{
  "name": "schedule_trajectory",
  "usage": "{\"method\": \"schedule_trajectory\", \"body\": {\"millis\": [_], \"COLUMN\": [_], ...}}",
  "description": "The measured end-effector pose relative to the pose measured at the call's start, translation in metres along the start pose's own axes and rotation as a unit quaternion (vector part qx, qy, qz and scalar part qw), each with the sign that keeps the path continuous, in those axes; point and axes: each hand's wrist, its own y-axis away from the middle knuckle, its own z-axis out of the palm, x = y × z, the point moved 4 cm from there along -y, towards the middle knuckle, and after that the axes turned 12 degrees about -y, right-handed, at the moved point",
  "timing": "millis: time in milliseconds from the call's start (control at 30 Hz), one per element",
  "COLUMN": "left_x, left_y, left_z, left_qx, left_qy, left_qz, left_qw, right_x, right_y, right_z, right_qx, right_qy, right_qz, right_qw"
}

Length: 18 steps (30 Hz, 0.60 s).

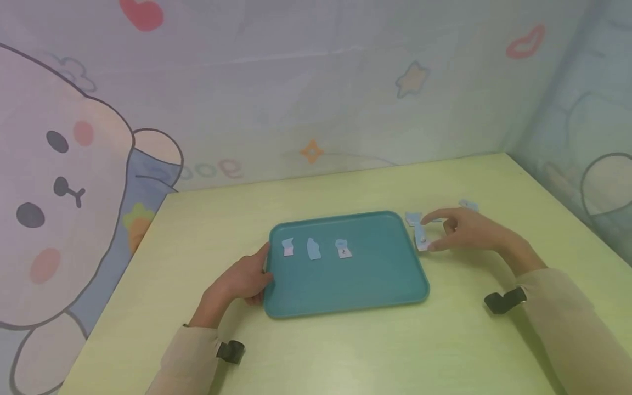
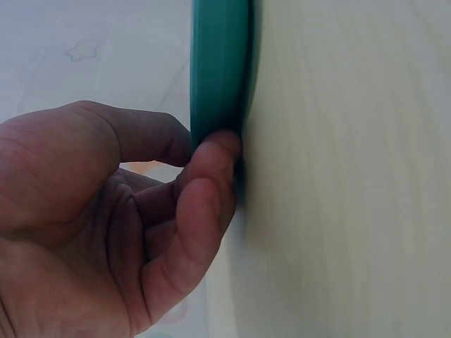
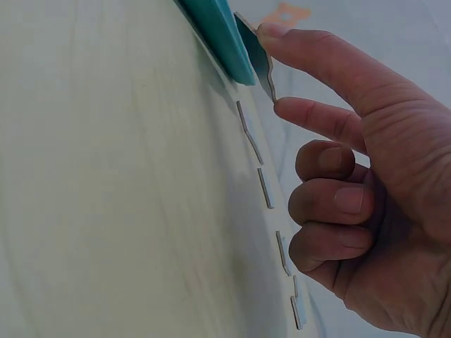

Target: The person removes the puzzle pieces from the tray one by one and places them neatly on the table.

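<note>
A teal tray (image 1: 345, 288) lies on the table. My left hand (image 1: 245, 277) grips its left edge, with the thumb on the near side of the rim and fingers curled at the tray edge (image 2: 220, 63) in the left wrist view. Beyond the tray's right edge, my right hand (image 1: 471, 227) pinches a light-blue and white card piece (image 1: 420, 236) between thumb and index finger. Its other fingers are curled in. The right wrist view shows that thin, wavy-edged card piece (image 3: 258, 56) edge-on, tilted close to the tray corner (image 3: 229, 49).
Three irregular pieces stand in a row on the tray: a left piece (image 1: 288, 247), a middle piece (image 1: 313, 248) and a right piece (image 1: 343, 249). More pieces lie on the table (image 1: 316, 351) around the right hand, including one behind it (image 1: 468, 204). A patterned cloth wall (image 1: 276, 99) borders the back.
</note>
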Motion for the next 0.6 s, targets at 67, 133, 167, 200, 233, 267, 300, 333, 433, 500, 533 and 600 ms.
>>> {"method": "schedule_trajectory", "body": {"millis": [67,133,167,200,233,267,300,333,433,500,533,600], "left_x": [0.0003,0.0009,0.0016,0.0022,0.0027,0.003,0.0033,0.0032,0.0027,0.0024,0.0023,0.0023], "left_y": [0.0007,0.0015,0.0021,0.0026,0.003,0.0034,0.0038,0.0039,0.0041,0.0044,0.0045,0.0049], "left_z": [-0.0002,-0.0005,-0.0008,-0.0012,-0.0015,-0.0016,-0.0019,-0.0018,-0.0015,-0.0012,-0.0012,-0.0012], "left_qx": [0.0,0.0,0.001,0.001,0.002,0.002,0.002,0.003,0.003,0.003,0.003,0.002], "left_qy": [0.0,0.0,0.0,0.0,-0.001,-0.001,-0.002,-0.003,-0.002,-0.001,0.0,0.002], "left_qz": [0.0,0.0,0.0,0.001,0.002,0.003,0.003,0.003,0.005,0.006,0.006,0.007], "left_qw": [1.0,1.0,1.0,1.0,1.0,1.0,1.0,1.0,1.0,1.0,1.0,1.0], "right_x": [0.0015,0.0029,0.0037,0.004,0.0042,0.0042,0.0043,0.0044,0.004,0.0039,0.0034,0.0028], "right_y": [-0.0006,-0.0007,-0.0008,-0.0006,-0.0007,-0.0009,-0.0011,-0.0011,-0.0009,0.0,0.0006,0.0017], "right_z": [0.0009,0.0012,0.0012,0.0012,0.0014,0.0016,0.0019,0.0022,0.0033,0.0038,0.004,0.0043], "right_qx": [-0.005,-0.009,-0.01,-0.011,-0.014,-0.017,-0.02,-0.023,-0.033,-0.038,-0.041,-0.045], "right_qy": [0.004,0.006,0.009,0.012,0.012,0.014,0.013,0.014,0.014,0.015,0.015,0.015], "right_qz": [0.0,-0.001,-0.001,-0.001,-0.002,-0.005,-0.006,-0.006,-0.006,-0.002,-0.001,0.002], "right_qw": [1.0,0.9999,0.9999,0.9999,0.9998,0.9998,0.9997,0.9996,0.9993,0.9992,0.9991,0.9989]}}
